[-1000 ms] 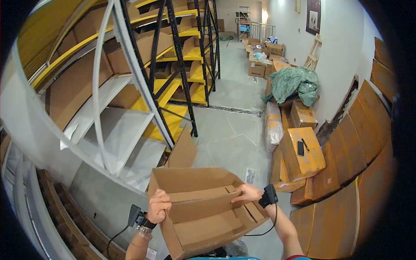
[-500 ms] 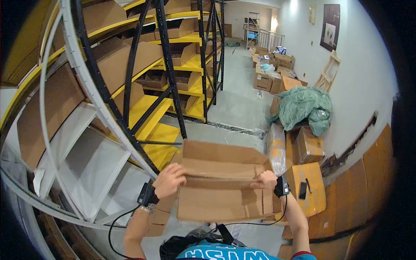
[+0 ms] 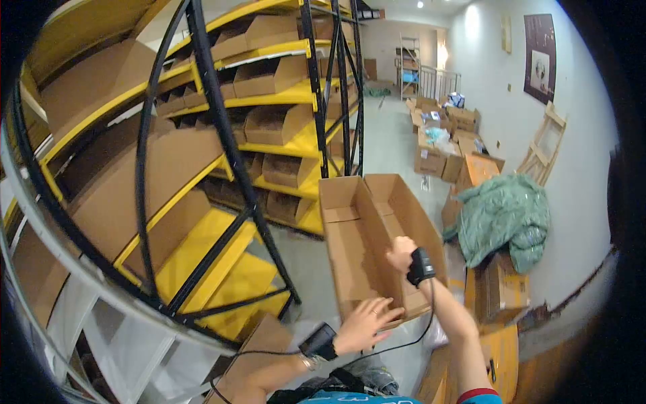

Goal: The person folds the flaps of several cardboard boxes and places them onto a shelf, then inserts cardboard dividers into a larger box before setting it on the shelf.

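Ideally the open cardboard box [image 3: 367, 242], raised between both hands, stays level: the right hand [image 3: 400, 254] clamps its side wall while the spread left hand [image 3: 363, 323] props its near end.

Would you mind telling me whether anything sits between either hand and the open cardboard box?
Nothing visible does: the left hand lies against the cardboard box at its near end, and the right hand grips its side wall.

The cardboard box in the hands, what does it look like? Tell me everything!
The cardboard box is plain brown, long and open, and nothing shows inside it. Its flaps stand out at the far end. It is held up, tilted, beside the yellow shelves. The left hand lies flat against its near end, and the right hand grips its side wall.
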The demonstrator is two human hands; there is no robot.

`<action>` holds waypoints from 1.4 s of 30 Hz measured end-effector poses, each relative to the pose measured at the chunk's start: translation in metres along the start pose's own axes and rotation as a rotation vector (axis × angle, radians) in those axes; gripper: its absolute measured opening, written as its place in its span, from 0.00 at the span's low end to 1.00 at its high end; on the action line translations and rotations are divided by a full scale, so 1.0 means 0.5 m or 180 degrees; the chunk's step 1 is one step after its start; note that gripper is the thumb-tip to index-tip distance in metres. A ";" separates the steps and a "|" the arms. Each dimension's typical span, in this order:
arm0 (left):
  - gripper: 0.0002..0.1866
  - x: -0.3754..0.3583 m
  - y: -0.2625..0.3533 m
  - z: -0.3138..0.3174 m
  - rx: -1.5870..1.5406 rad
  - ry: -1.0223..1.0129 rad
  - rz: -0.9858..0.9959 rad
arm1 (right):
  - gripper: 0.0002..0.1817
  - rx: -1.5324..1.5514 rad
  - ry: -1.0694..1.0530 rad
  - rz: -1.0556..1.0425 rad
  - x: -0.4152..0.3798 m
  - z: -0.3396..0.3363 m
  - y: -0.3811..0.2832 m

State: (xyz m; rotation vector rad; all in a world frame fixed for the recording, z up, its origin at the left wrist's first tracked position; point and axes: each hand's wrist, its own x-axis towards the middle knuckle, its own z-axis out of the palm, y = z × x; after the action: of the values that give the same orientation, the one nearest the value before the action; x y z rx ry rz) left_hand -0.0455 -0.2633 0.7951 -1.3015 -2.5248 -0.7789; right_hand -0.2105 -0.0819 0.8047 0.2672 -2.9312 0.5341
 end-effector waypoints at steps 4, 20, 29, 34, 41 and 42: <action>0.35 0.192 -0.110 0.023 0.1082 -0.0505 -0.0752 | 0.16 0.0061 -0.0145 -0.0163 0.264 -0.035 -0.072; 0.21 0.433 -0.489 -0.192 0.2853 0.0998 -0.2215 | 0.14 0.0979 0.0558 -0.2057 0.767 -0.205 -0.332; 0.26 0.541 -0.551 -0.466 0.3592 0.2524 -0.1251 | 0.17 0.0796 0.0874 -0.3098 0.891 -0.447 -0.460; 0.30 0.579 -0.611 -0.646 0.3581 0.3230 -0.1030 | 0.22 0.2176 0.1677 -0.3546 0.883 -0.564 -0.297; 0.32 0.599 -0.661 -0.791 0.3292 0.3386 -0.0772 | 0.39 0.3493 0.1355 -0.3542 1.072 -0.369 -0.177; 0.33 0.602 -0.671 -0.802 0.3025 0.3438 -0.0696 | 0.46 0.3300 0.1144 -0.3653 1.105 -0.349 -0.189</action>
State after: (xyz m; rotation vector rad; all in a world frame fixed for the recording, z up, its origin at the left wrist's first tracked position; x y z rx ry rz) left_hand -0.5193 -0.4267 1.1312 -0.1602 -1.6910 -0.1197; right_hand -0.7088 -0.1875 1.0962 1.5496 -1.4734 1.5040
